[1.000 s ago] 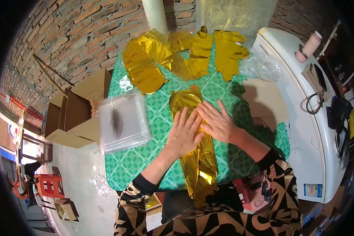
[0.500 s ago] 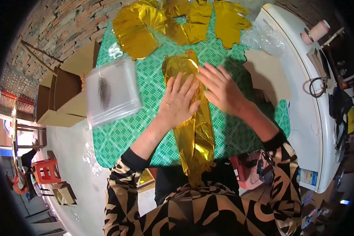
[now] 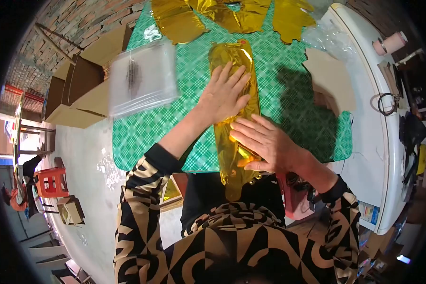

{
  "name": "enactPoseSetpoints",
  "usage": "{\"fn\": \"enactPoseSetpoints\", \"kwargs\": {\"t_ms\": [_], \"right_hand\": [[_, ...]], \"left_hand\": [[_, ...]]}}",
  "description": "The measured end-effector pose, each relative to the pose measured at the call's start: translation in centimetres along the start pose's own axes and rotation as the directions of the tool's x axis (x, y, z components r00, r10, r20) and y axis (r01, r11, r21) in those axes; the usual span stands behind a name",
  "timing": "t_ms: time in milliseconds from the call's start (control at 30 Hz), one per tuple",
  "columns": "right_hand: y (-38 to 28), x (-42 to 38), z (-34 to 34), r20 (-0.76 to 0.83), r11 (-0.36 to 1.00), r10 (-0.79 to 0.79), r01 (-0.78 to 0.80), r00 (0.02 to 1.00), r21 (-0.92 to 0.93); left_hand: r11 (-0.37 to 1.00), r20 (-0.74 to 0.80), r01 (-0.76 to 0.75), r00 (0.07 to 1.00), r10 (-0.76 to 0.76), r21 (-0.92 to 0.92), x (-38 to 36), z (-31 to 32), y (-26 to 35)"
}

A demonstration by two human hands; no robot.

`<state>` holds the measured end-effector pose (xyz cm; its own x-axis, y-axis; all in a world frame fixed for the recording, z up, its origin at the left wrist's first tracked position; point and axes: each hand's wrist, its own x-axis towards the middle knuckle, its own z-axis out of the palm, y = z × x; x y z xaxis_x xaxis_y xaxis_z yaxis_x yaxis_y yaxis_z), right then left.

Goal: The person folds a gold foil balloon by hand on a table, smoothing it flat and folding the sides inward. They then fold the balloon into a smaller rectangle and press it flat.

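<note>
A flattened, shiny gold foil balloon (image 3: pixel 226 149), folded into a long strip, lies on the green checked tablecloth (image 3: pixel 191 137). Its near end hangs over the table's front edge towards my lap. My left hand (image 3: pixel 224 94) rests flat on the upper half of the strip, fingers spread. Lower down, my right hand (image 3: pixel 270 144) lies with fingers extended across the strip's right side, touching the foil. Neither hand grasps anything.
More flat gold foil shapes (image 3: pixel 177 21) lie at the table's far side. Clear plastic sleeves (image 3: pixel 151 90) are stacked at the left, beside open cardboard boxes (image 3: pixel 85 78). A cardboard sheet (image 3: pixel 331 78) and a white appliance (image 3: pixel 364 137) are at the right.
My right hand has come down from near the strip's top to its lower half, onto the foil. My left hand stays flat on the upper part. The camera view has shifted.
</note>
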<state>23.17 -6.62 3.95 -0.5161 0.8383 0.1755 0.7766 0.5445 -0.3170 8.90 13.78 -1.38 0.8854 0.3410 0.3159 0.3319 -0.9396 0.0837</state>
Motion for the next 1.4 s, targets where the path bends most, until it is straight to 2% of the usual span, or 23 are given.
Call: {"fn": "enactPoseSetpoints", "kwargs": {"t_ms": [100, 233, 333, 467, 500, 567, 667, 767, 833, 900, 1000, 1167, 1267, 1400], "right_hand": [[-0.2, 1.4, 1.0, -0.038, 0.993, -0.1, 0.102, 0.994, 0.06], [-0.2, 2.5, 2.1, 0.058, 0.996, -0.083, 0.086, 0.995, -0.039], [-1.4, 2.1, 2.7, 0.078, 0.998, -0.055, 0.057, 0.995, -0.03], [-2.8, 0.2, 4.3, 0.134, 0.991, -0.122, 0.127, 0.984, -0.031], [-3.8, 0.1, 3.5, 0.183, 0.992, -0.124, 0.12, 0.975, 0.036], [-4.6, -0.9, 3.6, 0.101, 0.987, -0.16, 0.161, 0.982, 0.001], [-5.1, -2.2, 3.7, -0.015, 0.965, -0.231, 0.232, 0.973, 0.119], [-4.9, -3.2, 3.2, -0.077, 0.987, -0.162, 0.159, 0.984, -0.037], [-4.0, -3.6, 1.9, -0.062, 0.992, -0.052, 0.044, 0.997, -0.12], [-3.6, -4.0, 1.8, -0.065, 0.976, -0.013, -0.002, 0.998, -0.216], [-4.0, -3.9, 2.3, -0.131, 0.969, -0.025, -0.009, 0.991, -0.248], [-4.3, -2.6, 3.2, -0.204, 0.992, -0.022, -0.004, 0.979, -0.129], [-4.1, -2.3, 3.0, -0.234, 0.997, -0.056, 0.04, 0.971, -0.07], [-3.8, -1.9, 2.7, -0.257, 1.0, -0.019, 0.02, 0.966, 0.0]], "left_hand": [[1.0, 0.027, 0.0, 1.0, 0.0, 0.013, 0.0, -0.1, 0.0], [1.0, -0.002, -0.016, 1.0, 0.016, 0.01, 0.0, 0.3, -0.1], [1.0, 0.005, -0.024, 1.0, 0.024, -0.008, 0.0, 0.2, -0.2], [1.0, 0.002, -0.024, 1.0, 0.024, -0.004, 0.1, 0.2, -0.1], [1.0, 0.001, -0.025, 1.0, 0.025, -0.001, 0.0, 0.1, -0.1], [1.0, -0.007, -0.029, 1.0, 0.029, 0.0, 0.0, 0.1, -0.1], [0.999, -0.021, -0.033, 0.999, 0.033, -0.005, -0.1, -0.1, 0.0], [0.999, -0.03, -0.045, 0.999, 0.045, -0.012, -0.1, -0.2, 0.1], [0.998, -0.022, -0.057, 0.998, 0.057, -0.015, -0.2, -0.4, 0.1], [0.997, -0.007, -0.071, 0.997, 0.071, -0.023, -0.4, -0.8, 0.3], [0.996, 0.001, -0.071, 0.997, 0.071, -0.045, -1.6, -1.1, 1.2], [0.998, 0.113, -0.047, 0.992, 0.051, -0.038, -5.3, -2.1, 4.8], [0.997, 0.118, -0.043, 0.992, 0.05, -0.06, -5.6, -2.6, 5.0], [0.998, 0.126, -0.034, 0.991, 0.042, -0.059, -5.4, -2.6, 5.0]]}}
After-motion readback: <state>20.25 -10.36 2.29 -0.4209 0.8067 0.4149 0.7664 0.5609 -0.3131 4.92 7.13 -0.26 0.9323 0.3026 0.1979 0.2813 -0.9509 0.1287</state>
